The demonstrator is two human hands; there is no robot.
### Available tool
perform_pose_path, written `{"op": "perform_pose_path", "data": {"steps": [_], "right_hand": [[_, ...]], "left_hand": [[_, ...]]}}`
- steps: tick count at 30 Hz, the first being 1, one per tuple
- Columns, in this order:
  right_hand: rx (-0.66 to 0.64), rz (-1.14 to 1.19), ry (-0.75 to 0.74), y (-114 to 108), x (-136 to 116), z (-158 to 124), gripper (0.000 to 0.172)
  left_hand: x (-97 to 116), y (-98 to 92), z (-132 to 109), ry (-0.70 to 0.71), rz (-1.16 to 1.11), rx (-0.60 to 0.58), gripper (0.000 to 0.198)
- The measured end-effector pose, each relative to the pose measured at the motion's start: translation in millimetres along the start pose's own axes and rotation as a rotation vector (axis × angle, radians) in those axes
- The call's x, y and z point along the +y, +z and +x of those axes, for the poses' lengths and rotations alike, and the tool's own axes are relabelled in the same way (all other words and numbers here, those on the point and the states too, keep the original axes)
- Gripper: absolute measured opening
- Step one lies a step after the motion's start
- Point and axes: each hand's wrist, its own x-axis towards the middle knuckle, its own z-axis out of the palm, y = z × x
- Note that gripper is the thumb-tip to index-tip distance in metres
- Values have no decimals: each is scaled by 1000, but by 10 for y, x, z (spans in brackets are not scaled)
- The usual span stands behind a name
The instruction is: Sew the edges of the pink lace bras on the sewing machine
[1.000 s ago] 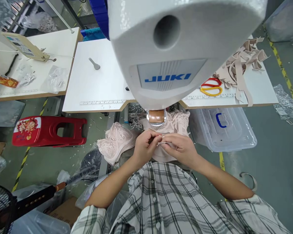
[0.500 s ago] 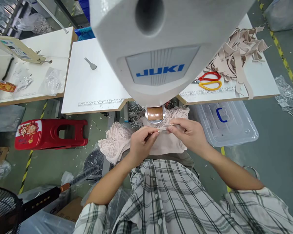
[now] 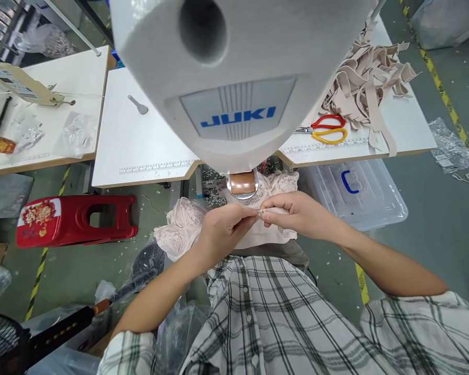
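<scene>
Several pale pink lace bras (image 3: 180, 232) lie in front of the JUKI sewing machine (image 3: 238, 112), with lace cups at the left and under the machine's head. Just below the machine's round metal plate, my left hand (image 3: 226, 229) pinches with thumb and index finger. My right hand (image 3: 297, 214) pinches from the other side, its fingertips meeting those of the left. Between them sits a small edge of the pale fabric, mostly covered by the fingers. Which part of the bra it is, I cannot tell.
Red-and-yellow-handled scissors (image 3: 328, 129) and a heap of beige strips (image 3: 371, 86) lie on the right tabletop. A small grey tool (image 3: 138, 105) rests on the left one. A clear lidded box (image 3: 359, 200), a red stool (image 3: 74, 221) and a fan (image 3: 2, 344) stand lower down.
My fingertips have come together; a thin pale strip showed between them before. The left hand has shifted right and turned over it. The whole view has moved slightly.
</scene>
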Motion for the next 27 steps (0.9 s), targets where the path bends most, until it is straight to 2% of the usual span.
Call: {"op": "perform_pose_path", "data": {"steps": [4, 7, 10, 12, 15, 18, 22, 24, 27], "right_hand": [[28, -106, -36, 10, 7, -25, 17], [53, -180, -73, 20, 7, -35, 17], [51, -210, -82, 33, 10, -37, 17], [59, -187, -75, 52, 17, -38, 17], [158, -161, -116, 87, 24, -32, 17], [269, -237, -199, 74, -14, 35, 17], [235, -348, -222, -72, -168, 276, 16], [168, -390, -163, -152, -261, 413, 16], [97, -484, -83, -213, -376, 543, 23]], "left_hand": [[-5, 1, 44, -37, -43, -26, 12], [-26, -31, 87, -56, -23, -107, 16], [-55, -60, 109, 6, 77, -232, 24], [-64, -51, 101, 44, 158, -246, 32], [-44, 8, 72, 55, 245, -159, 37], [-6, 71, 58, 23, 263, -67, 36], [-72, 57, 67, -66, 284, 117, 27], [-179, 5, 70, 15, 357, 187, 23], [-373, -94, 75, 217, 459, 160, 23]]}}
